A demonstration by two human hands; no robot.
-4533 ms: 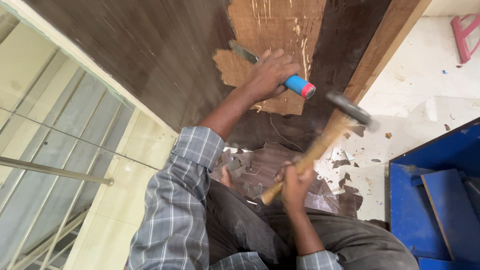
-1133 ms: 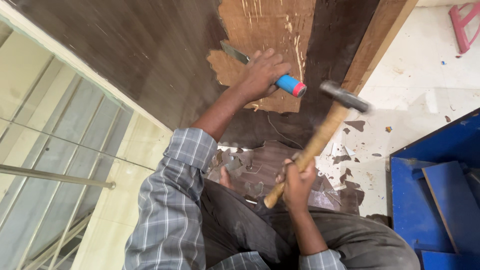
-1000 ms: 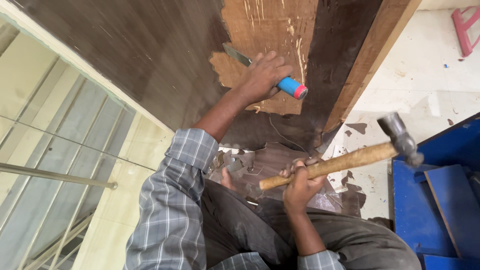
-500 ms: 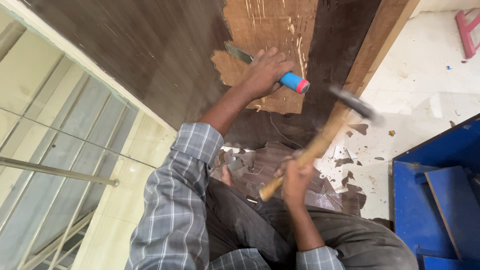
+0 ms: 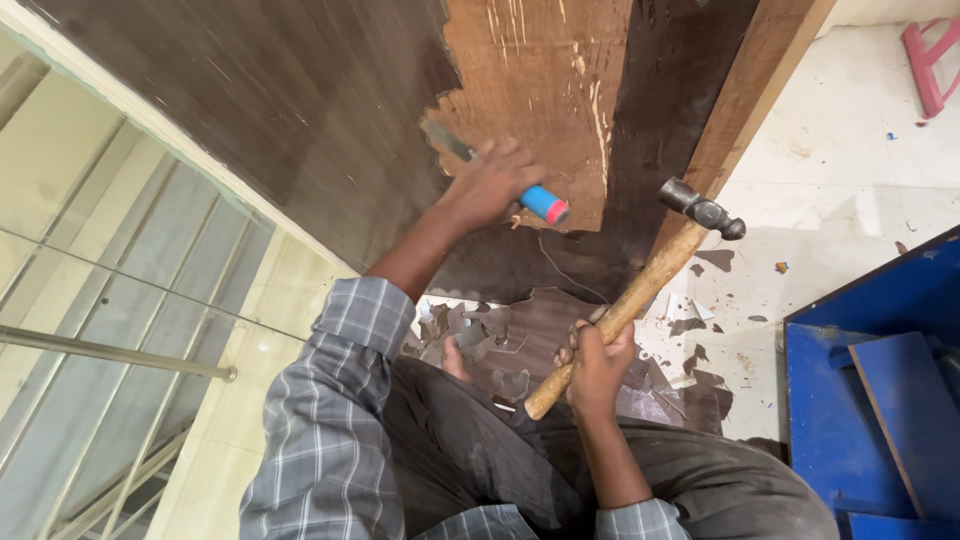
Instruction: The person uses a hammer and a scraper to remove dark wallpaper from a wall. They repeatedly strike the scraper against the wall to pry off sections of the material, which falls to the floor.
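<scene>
My left hand (image 5: 487,187) grips a chisel (image 5: 545,203) with a blue and red handle; its metal blade (image 5: 447,143) lies against the edge of the dark laminate on a wooden board (image 5: 300,110). A patch of bare light wood (image 5: 540,90) shows where the laminate is stripped. My right hand (image 5: 597,357) holds the lower end of a wooden-handled hammer (image 5: 640,290). The steel hammer head (image 5: 702,209) is raised to the right of the chisel's end, a short gap apart from it.
Broken pieces of dark laminate (image 5: 500,345) lie on the floor by my knees. A blue cabinet (image 5: 880,400) stands at the right. A glass panel with a metal rail (image 5: 110,350) runs along the left. White floor (image 5: 850,170) and a pink object (image 5: 930,60) lie beyond.
The hammer swung out to the right a second ago, came down towards the chisel's end, and now stands raised a little to its right. My left hand kept the chisel on the board.
</scene>
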